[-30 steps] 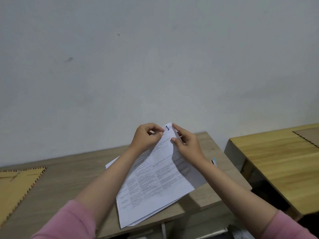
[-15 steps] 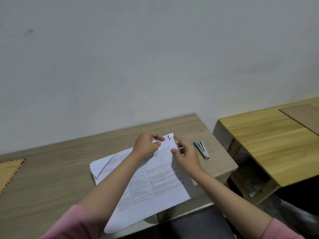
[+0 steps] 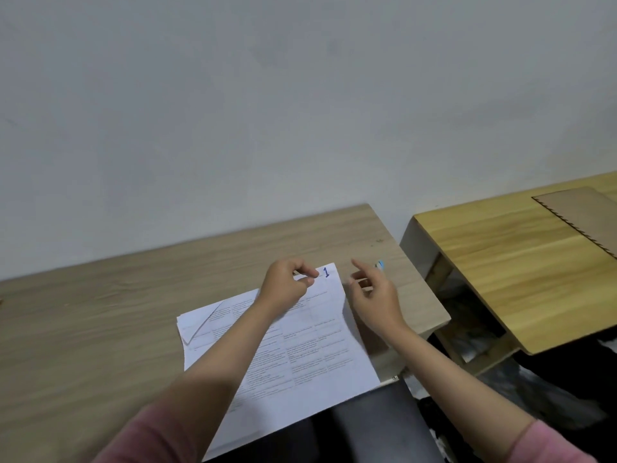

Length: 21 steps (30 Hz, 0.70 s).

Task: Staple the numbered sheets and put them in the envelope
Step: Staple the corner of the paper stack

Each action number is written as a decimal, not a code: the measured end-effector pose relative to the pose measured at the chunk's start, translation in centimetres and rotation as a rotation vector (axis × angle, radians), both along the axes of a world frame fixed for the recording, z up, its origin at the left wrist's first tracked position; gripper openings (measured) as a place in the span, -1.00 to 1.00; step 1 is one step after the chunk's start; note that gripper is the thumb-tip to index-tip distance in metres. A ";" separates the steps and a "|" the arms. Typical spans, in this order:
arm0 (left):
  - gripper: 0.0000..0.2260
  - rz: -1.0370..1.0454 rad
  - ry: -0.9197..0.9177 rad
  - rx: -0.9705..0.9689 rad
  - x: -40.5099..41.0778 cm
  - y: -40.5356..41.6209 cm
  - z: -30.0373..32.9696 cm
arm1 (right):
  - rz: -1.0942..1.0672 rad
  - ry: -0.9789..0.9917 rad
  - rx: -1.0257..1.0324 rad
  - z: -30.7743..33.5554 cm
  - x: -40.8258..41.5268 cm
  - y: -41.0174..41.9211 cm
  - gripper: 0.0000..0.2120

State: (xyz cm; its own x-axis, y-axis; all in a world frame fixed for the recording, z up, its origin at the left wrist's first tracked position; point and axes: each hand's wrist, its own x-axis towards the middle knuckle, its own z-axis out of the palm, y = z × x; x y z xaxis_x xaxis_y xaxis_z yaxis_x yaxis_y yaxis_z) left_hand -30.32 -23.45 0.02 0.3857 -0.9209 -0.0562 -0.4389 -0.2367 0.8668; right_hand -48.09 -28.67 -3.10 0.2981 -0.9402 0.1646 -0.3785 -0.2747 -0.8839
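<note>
A thin stack of white printed sheets (image 3: pixel 300 359) is laid flat on the pale wood-grain tabletop (image 3: pixel 100 329), its near edge overhanging the tabletop's front. The top sheet is covered with a table of small print, too fine to be read, and is marked with a blue handwritten "1" (image 3: pixel 326 272) at its far corner. A folded-over corner of a lower sheet is seen at the stack's left end.

The far edge of the top sheet is pinched between thumb and curled fingers of the left hand (image 3: pixel 287 285). The right hand (image 3: pixel 374 295) is held just beside the stack's right edge, off the paper, with the index finger extended and the others loosely bent; nothing is gripped by it.

Only a small light-blue tip of the stapler (image 3: pixel 380 264) is seen past the right hand; the rest is hidden. A second, yellower wooden tabletop (image 3: pixel 500 272) stands to the right, carrying a brown cardboard piece (image 3: pixel 587 212) with a toothed edge, cut off by the frame. Pink sleeves (image 3: pixel 160 436) are seen at the bottom.
</note>
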 end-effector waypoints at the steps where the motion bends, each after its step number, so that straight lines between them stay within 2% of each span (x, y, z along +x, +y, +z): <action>1: -0.78 0.001 0.006 0.003 0.1 -0.1 -0.2 | -0.054 0.070 -0.017 -0.4 -0.4 -1.0 -0.62; 5: -0.79 0.000 -0.002 0.050 1.1 -1.0 -1.5 | -0.245 0.475 -0.015 -2.3 -1.6 -4.2 -0.49; 8: -0.76 -0.004 -0.033 0.098 2.0 -1.9 -2.6 | -0.259 0.592 -0.023 -3.0 -1.6 -5.1 -0.57; 11: -0.75 -0.036 -0.035 0.128 2.6 -2.8 -3.4 | -0.187 0.550 -0.050 -2.9 -1.2 -5.9 -0.70; 15: -0.76 -0.102 0.023 0.137 3.0 -3.7 -3.7 | 0.033 0.392 -0.066 -2.5 -0.9 -6.2 -0.63; 18: -0.79 -0.136 0.033 0.136 3.1 -4.1 -3.9 | 0.168 0.353 -0.150 -2.1 -0.5 -6.3 -0.64; 21: -0.81 -0.147 0.038 0.125 3.2 -4.2 -4.0 | 0.292 0.361 -0.163 -1.9 -0.1 -6.9 -0.56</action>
State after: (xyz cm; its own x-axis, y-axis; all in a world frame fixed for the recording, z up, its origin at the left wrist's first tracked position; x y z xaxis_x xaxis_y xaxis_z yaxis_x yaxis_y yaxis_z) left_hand -27.11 -27.64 -4.02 0.2434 -0.9520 -0.1854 -0.4442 -0.2794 0.8513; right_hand -48.23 -35.54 -5.05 0.6102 -0.7797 0.1404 -0.5393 -0.5386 -0.6473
